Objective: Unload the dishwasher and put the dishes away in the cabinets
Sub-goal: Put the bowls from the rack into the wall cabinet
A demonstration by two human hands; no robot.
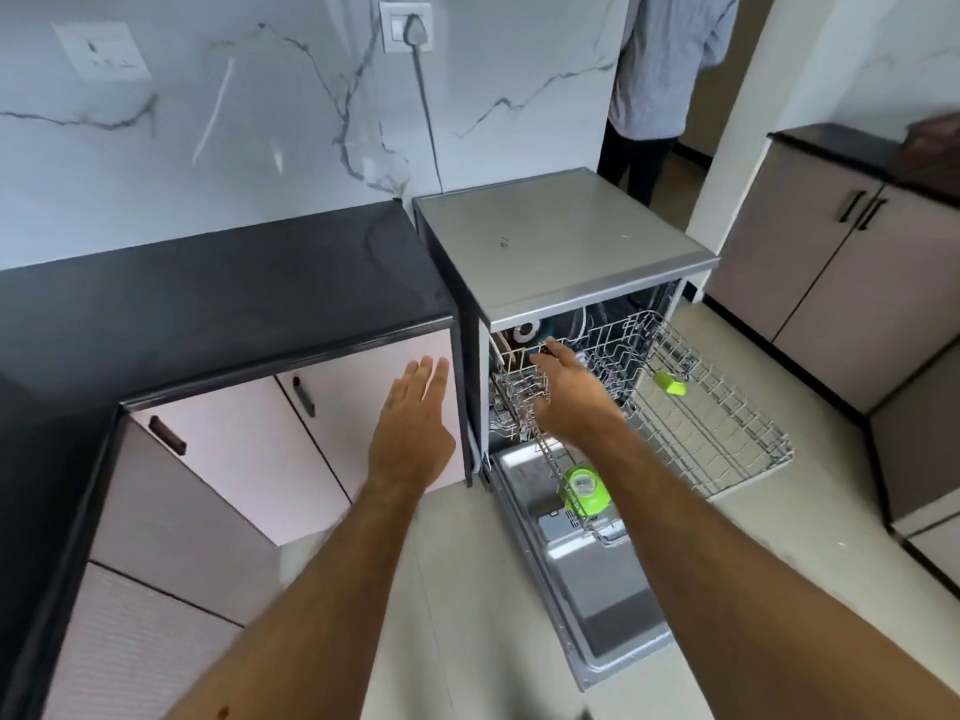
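Note:
The silver dishwasher [561, 241] stands open with its door [597, 589] folded down to the floor. A wire upper rack [727, 433] is pulled far out to the right. My right hand [569, 392] reaches over the racks into the dishwasher mouth, fingers stretched forward and holding nothing. My left hand [415, 433] hovers flat with straight fingers in front of the pink cabinet door [363, 387] left of the machine. Inside, a dark dish and a white round item [524, 331] show dimly near the back.
Green plastic parts sit on the racks [584, 491], [670, 383]. A black countertop [208, 314] runs left above cabinets with black handles. Grey cabinets [831, 272] stand at the right. A person [660, 70] stands behind the dishwasher. A cord hangs from the wall socket [406, 28].

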